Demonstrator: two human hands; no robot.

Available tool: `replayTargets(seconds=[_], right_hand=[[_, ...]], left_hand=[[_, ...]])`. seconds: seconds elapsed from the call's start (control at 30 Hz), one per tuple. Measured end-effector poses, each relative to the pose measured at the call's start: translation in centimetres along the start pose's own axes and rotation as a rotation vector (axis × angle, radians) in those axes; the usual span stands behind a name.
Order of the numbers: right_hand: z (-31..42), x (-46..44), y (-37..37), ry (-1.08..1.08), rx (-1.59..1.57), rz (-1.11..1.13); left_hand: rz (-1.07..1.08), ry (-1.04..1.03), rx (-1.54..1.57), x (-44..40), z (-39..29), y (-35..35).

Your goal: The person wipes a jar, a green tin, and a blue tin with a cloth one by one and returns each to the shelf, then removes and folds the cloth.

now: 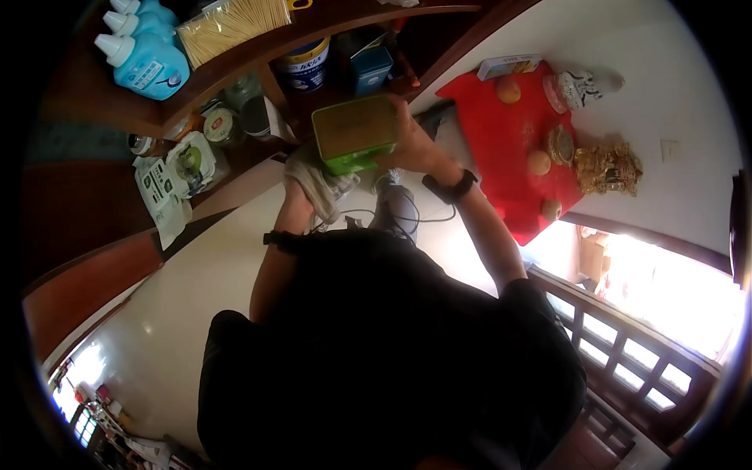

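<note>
Standing on the shelf [337, 23]: jar [221, 125]. Before the shelf: left hand [297, 207], cloth [315, 178] hiding its grip, cannot tell; tin [354, 131]; right hand [413, 141], clamping the tin's right end. Risk: tin falling before the shelf, should that one-sided hold be slipping.

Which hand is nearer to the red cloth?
Right: the right hand, holding the green box, is just left of the red cloth; the left hand, by the box's other side, is farther left.

Glaring opening [674, 274] at right, dim cabinet [78, 188], fisheye-curved lines, black corners
</note>
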State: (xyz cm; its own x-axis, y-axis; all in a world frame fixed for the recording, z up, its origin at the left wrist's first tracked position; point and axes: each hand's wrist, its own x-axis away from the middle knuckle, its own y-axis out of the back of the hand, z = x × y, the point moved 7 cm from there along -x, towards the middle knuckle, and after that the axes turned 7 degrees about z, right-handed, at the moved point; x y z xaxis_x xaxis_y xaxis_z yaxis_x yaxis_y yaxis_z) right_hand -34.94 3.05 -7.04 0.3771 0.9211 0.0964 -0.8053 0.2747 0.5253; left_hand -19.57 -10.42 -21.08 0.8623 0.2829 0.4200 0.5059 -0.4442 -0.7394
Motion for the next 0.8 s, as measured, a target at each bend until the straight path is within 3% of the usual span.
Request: replayTargets(seconds=[0.13, 0.2, 0.3, 0.4, 0.5, 0.6, 0.7, 0.8], right_hand=[[0.1, -1.3, 0.5, 0.068, 0.085, -0.029], [0.1, -2.4, 0.3, 0.079, 0.172, 0.003], [-0.1, -3.7, -0.2, 0.140, 0.193, -0.029], [-0.5, -5.1, -0.8, 0.158, 0.202, -0.010], [-1.6, -6.3, -1.4, 0.219, 0.209, -0.028], [-2.2, -7.2, -1.8, 0.281, 0.171, -0.047], [-3.1, -7.7, -2.2, 0.219, 0.181, -0.008], [-3.0, -8.0, -2.5, 0.286, 0.431, -0.074]], left_hand=[[-0.082, 0.079, 0.259, -1.6, 1.1, 3.4], [-0.113, 0.071, 0.342, -0.5, -0.4, 0.7], [0.004, 0.070, 0.548, -1.9, -0.3, 1.0], [-0.019, 0.013, 0.375, -1.8, 0.2, 3.6], [0.401, 0.048, 0.450, -1.8, -0.3, 1.7], [0.213, -0.044, 0.468, -2.2, -0.6, 2.6], [0.473, -0.027, 0.623, -1.0, -2.2, -2.3], [0.285, -0.028, 0.559, -1.8, -1.8, -0.9]])
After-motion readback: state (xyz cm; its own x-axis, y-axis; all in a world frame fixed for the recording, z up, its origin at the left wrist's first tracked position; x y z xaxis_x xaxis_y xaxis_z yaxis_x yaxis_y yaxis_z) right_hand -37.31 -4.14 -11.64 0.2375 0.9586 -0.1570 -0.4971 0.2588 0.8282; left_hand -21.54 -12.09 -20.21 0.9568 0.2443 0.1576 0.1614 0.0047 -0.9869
